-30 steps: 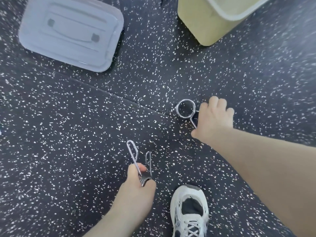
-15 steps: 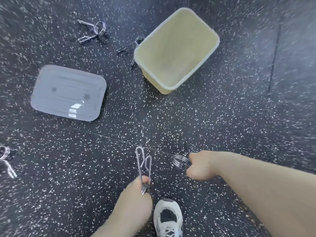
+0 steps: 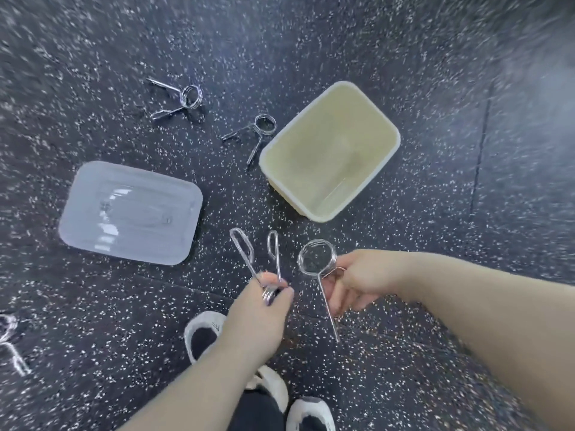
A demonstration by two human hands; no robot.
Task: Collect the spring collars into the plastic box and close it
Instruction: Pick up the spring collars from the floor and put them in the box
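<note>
Floor [image 3: 435,73]: dark rubber w/ white speckle, seam [image 3: 479,150] at right; even lighting, edges motion-blurred.

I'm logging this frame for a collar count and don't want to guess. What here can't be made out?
- Left hand, head view: its fingers hide the coil of its collar; only the handles show.
- Collar at the left edge: blurred and cut off by the frame.
- Plastic box: a faint line inside, too blurred to identify.
- Right hand: the palm hides one handle of its collar.
</note>
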